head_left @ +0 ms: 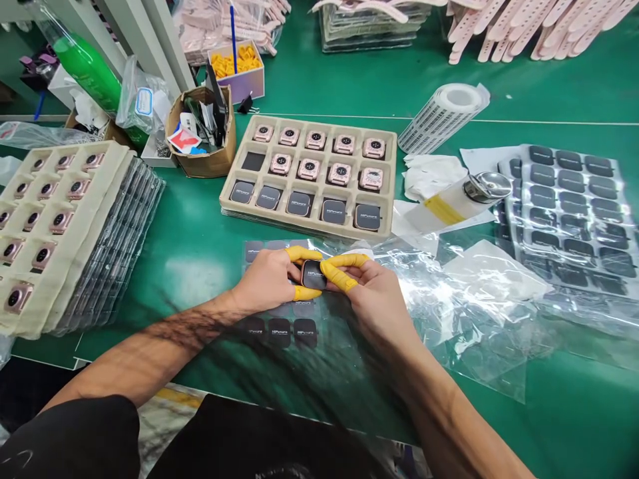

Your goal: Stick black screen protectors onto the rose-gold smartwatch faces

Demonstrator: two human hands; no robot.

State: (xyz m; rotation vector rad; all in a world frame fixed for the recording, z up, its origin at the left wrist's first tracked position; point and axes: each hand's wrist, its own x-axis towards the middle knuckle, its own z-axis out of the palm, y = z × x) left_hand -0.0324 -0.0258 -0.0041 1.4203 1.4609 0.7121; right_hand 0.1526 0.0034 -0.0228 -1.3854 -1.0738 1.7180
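Observation:
A square smartwatch body (314,275) with a dark, lettered front and a rose-gold rim is held over the table. My left hand (262,283) grips it from the left, with yellow finger cots above and below it. At its right edge, my right hand (377,289) closes yellow-covered thumb and fingers on the watch corner. Beneath the hands lies a clear sheet of dark square screen films (279,332), partly covered. Beyond it, a beige compartment tray (308,223) carries pink watch bodies, some back up and a front row with dark lettered faces; one compartment on the left has no watch.
Stacked trays of watches (64,249) stand at left. A cardboard box (202,163) and a box of yellow pieces (249,83) sit behind. To the right are a pump bottle (444,206), a label roll (442,120), film sheets (574,213) and crumpled clear plastic (464,313).

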